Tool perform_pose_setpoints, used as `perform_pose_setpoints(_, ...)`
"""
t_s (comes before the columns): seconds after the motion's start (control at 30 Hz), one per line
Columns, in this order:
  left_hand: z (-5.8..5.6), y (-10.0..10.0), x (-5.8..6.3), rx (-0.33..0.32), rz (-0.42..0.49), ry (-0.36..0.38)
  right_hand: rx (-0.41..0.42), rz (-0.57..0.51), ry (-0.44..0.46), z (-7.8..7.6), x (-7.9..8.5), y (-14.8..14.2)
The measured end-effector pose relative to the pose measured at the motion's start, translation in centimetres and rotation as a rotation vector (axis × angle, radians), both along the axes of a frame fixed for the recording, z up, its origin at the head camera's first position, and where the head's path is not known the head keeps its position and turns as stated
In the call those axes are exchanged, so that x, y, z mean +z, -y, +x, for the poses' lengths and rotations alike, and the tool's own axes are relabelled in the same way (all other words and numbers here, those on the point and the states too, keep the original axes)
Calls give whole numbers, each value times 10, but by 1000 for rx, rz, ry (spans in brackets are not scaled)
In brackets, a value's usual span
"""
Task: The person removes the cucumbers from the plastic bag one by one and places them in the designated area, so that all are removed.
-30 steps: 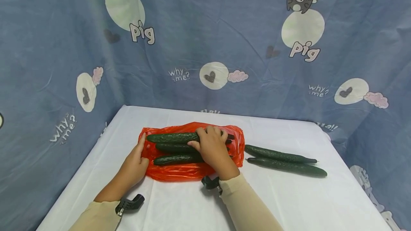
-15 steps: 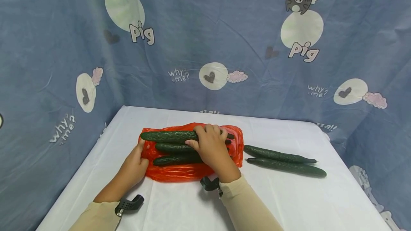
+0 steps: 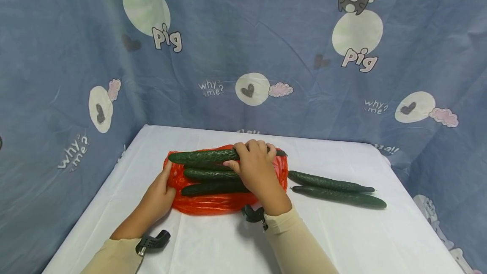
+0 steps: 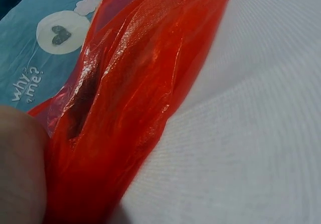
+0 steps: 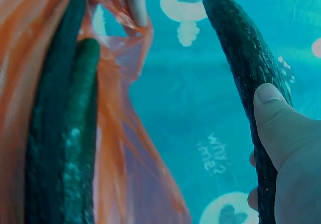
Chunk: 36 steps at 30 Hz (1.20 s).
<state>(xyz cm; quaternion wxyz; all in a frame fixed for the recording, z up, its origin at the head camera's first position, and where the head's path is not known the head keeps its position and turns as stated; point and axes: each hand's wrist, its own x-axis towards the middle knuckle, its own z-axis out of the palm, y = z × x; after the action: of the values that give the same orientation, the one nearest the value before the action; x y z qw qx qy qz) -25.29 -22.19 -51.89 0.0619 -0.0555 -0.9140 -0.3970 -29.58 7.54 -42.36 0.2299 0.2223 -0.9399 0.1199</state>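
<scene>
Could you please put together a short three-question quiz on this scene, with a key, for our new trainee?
1. How many cucumbers lie on the white cloth to the right of the red bag?
2. Fill in: the right hand grips a ____.
3. What does the left hand hold? A) the white cloth; B) the red bag; C) the right sleeve.

Key: 1. two; 2. cucumber; 3. B.

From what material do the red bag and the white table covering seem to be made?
The red bag looks like thin plastic film, glossy: it crinkles, catches bright highlights and is partly see-through. The white table covering seems a matte fabric: fine ribs and soft creases show, though the fibre is unclear.
</scene>
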Motion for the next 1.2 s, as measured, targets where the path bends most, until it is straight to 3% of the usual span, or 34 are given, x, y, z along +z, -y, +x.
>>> perform_pose_setpoints(0.33, -1, 1, -2, 5, 6, 16, -48, -29, -3, 1, 14, -22)
perform_pose_setpoints(0.5, -1, 3, -2, 19, 9, -6, -52, -68, 6, -1, 4, -38)
perform_pose_setpoints(0.73, -4, 0, -1, 5, 25, 48, -116, -128, 86, 6, -13, -73)
perform_pose_setpoints(1.2, -3, 0, -5, 8, 24, 17, -170, -162, 63, 18, -24, -113)
